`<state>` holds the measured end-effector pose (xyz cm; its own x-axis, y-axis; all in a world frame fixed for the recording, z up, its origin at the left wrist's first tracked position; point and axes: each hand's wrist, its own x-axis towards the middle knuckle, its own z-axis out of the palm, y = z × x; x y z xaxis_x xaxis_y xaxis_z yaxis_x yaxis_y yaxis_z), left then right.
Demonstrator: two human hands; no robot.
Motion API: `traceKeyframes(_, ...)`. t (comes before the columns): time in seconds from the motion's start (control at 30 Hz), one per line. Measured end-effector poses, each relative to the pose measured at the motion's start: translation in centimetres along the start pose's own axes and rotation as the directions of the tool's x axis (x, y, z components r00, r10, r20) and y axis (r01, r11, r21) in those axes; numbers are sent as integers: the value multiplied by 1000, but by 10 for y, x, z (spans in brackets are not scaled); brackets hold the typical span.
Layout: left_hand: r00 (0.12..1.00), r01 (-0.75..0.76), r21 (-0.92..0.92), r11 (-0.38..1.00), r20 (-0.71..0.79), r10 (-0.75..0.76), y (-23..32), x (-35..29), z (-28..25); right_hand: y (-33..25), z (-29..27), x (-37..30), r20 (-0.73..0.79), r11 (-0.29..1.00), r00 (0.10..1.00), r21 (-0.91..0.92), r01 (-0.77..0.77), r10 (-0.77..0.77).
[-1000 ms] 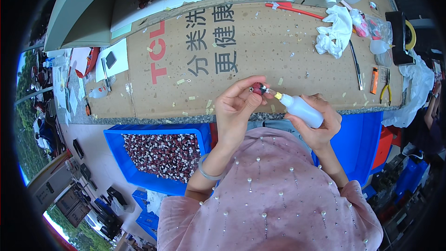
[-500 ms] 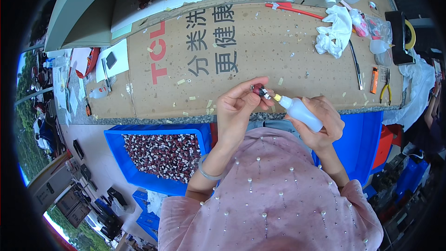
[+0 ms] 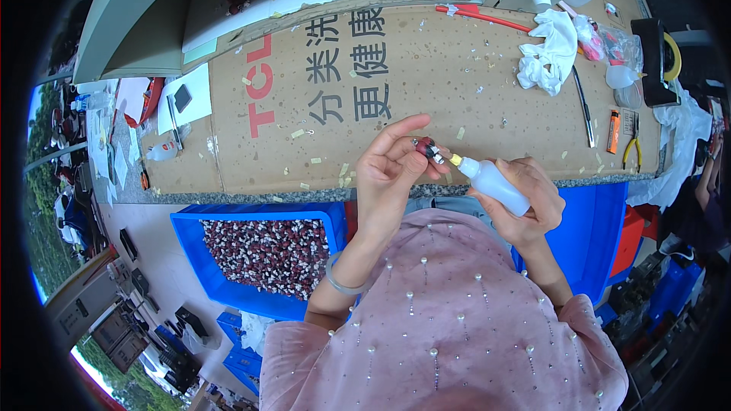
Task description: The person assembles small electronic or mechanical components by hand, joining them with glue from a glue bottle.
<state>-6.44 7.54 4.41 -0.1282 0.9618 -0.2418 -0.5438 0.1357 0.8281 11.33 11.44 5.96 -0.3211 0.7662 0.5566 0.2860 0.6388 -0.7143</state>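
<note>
Nozzle (image 3: 455,160) and small dark-red piece (image 3: 425,146), end to end between two hands

From the head view, I see the piece at the fingertips of the left hand (image 3: 381,183), on the side facing the right hand (image 3: 537,198). The left hand pinches it between thumb and fingers, with the index finger lifted clear. Its long axis slants toward the right hand, its white end pointing at the yellow nozzle.

The right hand is wrapped around a white squeeze bottle (image 3: 496,186), tilted so its nozzle reaches up toward the left fingertips. Bottle and piece lie roughly in line, tip and white end just beside each other; whether they touch, I cannot tell from where I stand. The left hand is the nearer one to the piece, since it holds it.

Left of the left wrist sits a blue crate (image 3: 181,222) of similar pieces (image 3: 263,255); beyond both hands spreads a cardboard sheet (image 3: 426,68)
</note>
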Motion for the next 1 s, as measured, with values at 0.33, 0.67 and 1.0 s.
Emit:
traceKeyframes(0.33, 1000, 7, 11, 1000, 1, -7, 1, 1, 1, 3, -1, -3, 16, 1000, 1000, -10, -9, 9)
traceKeyframes(0.67, 999, 32, 10, 999, 13, -32, 0, 0, 3, 2, 0, 0, -12, 1000, 1000, -16, 4, -4)
traceKeyframes(1.0, 999, -46, 118, 992, -20, 48, 0, 1, 1, 1, 0, -2, -16, 1000, 1000, -9, -7, 7)
